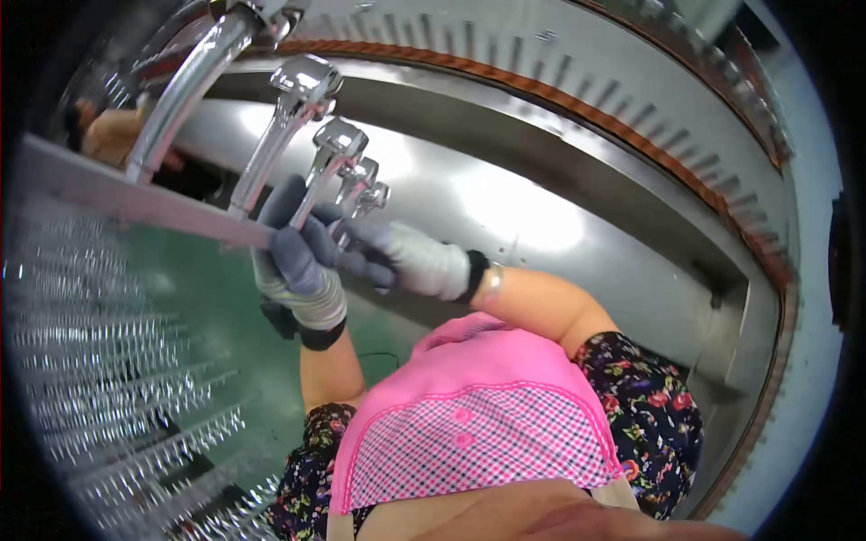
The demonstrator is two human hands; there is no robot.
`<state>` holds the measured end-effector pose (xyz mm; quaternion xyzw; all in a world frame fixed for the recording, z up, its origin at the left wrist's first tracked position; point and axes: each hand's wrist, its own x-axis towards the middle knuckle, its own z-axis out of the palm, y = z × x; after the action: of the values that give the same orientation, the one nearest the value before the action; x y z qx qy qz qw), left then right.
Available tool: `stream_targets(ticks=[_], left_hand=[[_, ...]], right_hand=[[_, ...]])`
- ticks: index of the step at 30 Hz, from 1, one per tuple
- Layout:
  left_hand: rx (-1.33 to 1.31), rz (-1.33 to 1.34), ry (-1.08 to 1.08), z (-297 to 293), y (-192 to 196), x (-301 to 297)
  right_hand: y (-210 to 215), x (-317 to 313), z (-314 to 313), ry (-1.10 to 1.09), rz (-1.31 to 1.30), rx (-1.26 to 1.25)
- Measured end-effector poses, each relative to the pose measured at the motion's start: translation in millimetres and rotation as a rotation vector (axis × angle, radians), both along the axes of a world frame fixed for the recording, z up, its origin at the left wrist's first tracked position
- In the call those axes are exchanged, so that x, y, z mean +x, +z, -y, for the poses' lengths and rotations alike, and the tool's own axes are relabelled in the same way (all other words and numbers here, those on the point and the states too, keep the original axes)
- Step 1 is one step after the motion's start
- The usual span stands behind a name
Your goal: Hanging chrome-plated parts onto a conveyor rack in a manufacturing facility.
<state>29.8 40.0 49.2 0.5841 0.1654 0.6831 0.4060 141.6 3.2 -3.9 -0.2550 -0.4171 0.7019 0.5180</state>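
Chrome faucets stand in a slanting row along a long flat grey bar. My left hand, in a grey glove with a black cuff, is closed round the lower end of the spout of a middle faucet, by the bar. Close beside it, my right hand, gloved alike and a little blurred, has its fingers bent in against the left fingers. What those fingers hold is hidden. Just beyond both hands are smaller-looking chrome faucets. Nearer the left, a larger faucet rises from the same bar.
A stainless steel trough curves behind the faucets and to the right. Along its far side runs a brown edge with a row of thin upright pieces. Racks of shiny metal pieces fill the lower left. Another person's arm shows at far left.
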Motion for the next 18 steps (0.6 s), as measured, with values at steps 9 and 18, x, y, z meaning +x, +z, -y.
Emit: stream_targets(ticks=[9,18], left_hand=[[-0.143,-0.151,0.356,21,-8,-18],[-0.094,-0.139,0.52,28,-22,-53]], right_hand=[[-96,165,-38,-0.831,0.102,-0.261],[-93,415,17,-1.662,0.788,-0.351]])
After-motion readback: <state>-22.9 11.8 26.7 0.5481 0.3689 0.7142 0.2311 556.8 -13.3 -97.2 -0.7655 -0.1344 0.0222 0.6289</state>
